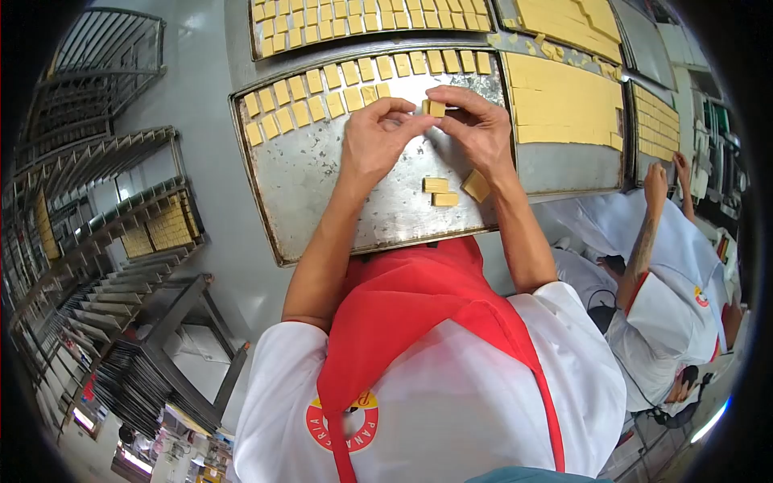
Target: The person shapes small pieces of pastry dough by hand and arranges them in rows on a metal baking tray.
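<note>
My right hand (477,125) pinches a small stack of rectangular yellow dough pieces (436,108) between thumb and fingers, just above a metal baking tray (322,193). Close beside it, my left hand (380,135) is closed, its thumb tip reaching the underside of that stack. Whether the left fingers grip a piece of their own is hidden. Rows of separate dough pieces (332,76) line the tray's far side. Nearer me lie two small dough stacks (436,184) (444,199) and, by my right wrist, a larger tilted dough block (476,185).
Beyond stands another tray of cut pieces (370,20). To the right, a tray holds a large dough sheet (564,105). A co-worker's hands (656,183) are at a further tray of dough (656,125). Metal racks (97,161) stand at the left.
</note>
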`<act>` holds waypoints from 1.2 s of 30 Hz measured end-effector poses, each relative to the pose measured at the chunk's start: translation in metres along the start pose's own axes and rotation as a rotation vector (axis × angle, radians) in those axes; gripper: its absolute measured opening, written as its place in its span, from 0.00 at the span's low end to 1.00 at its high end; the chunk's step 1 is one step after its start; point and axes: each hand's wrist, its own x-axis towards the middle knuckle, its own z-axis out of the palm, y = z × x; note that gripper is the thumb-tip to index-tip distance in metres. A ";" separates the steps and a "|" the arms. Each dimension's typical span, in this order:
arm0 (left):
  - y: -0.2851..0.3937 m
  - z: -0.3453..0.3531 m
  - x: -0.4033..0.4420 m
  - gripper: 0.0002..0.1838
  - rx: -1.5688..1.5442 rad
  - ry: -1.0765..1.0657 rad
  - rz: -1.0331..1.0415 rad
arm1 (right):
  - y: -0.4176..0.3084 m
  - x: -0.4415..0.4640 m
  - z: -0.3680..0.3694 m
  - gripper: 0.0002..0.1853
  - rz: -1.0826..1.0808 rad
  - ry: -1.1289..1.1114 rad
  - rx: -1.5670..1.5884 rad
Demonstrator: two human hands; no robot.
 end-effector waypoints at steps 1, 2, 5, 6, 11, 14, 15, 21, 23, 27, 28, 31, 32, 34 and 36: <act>0.002 0.003 0.000 0.14 -0.001 0.003 0.000 | 0.002 0.000 0.001 0.19 0.000 -0.003 -0.001; 0.004 0.005 0.000 0.14 -0.140 -0.047 -0.032 | 0.005 0.000 0.002 0.19 -0.060 -0.031 0.003; 0.003 0.005 0.002 0.14 -0.324 -0.113 -0.089 | 0.007 0.000 0.002 0.19 -0.125 -0.070 -0.033; 0.003 0.004 0.002 0.14 -0.367 -0.131 -0.111 | 0.006 0.000 0.001 0.19 -0.134 -0.079 -0.070; 0.009 -0.003 -0.002 0.12 -0.391 -0.145 -0.213 | 0.006 -0.002 0.003 0.18 -0.076 -0.105 -0.040; 0.006 -0.002 -0.003 0.11 -0.372 -0.083 -0.179 | 0.003 -0.004 0.010 0.17 -0.020 -0.066 0.029; 0.003 -0.001 -0.003 0.10 -0.360 -0.039 -0.132 | 0.002 -0.005 0.011 0.17 -0.001 -0.043 0.034; 0.017 0.004 -0.010 0.10 0.447 0.217 0.199 | -0.007 -0.009 0.004 0.18 0.047 0.068 -0.382; -0.002 0.007 -0.006 0.11 0.580 0.231 0.424 | -0.005 -0.009 -0.004 0.21 0.014 0.080 -0.489; -0.017 0.013 -0.017 0.11 0.745 0.181 0.640 | 0.001 -0.011 -0.019 0.21 -0.190 -0.052 -0.830; -0.017 0.014 -0.021 0.10 0.761 0.210 0.649 | 0.005 -0.013 -0.021 0.20 -0.293 -0.063 -0.848; -0.017 0.014 -0.030 0.10 0.783 0.242 0.500 | 0.008 -0.015 -0.023 0.19 -0.309 -0.076 -0.854; -0.017 0.014 -0.030 0.10 0.785 0.242 0.501 | 0.010 -0.013 -0.023 0.19 -0.310 -0.075 -0.852; -0.021 0.014 -0.029 0.09 0.802 0.256 0.485 | 0.014 -0.011 -0.021 0.16 -0.351 -0.075 -0.863; -0.024 0.016 -0.023 0.07 0.817 0.256 0.546 | 0.013 -0.010 -0.018 0.16 -0.345 -0.073 -0.878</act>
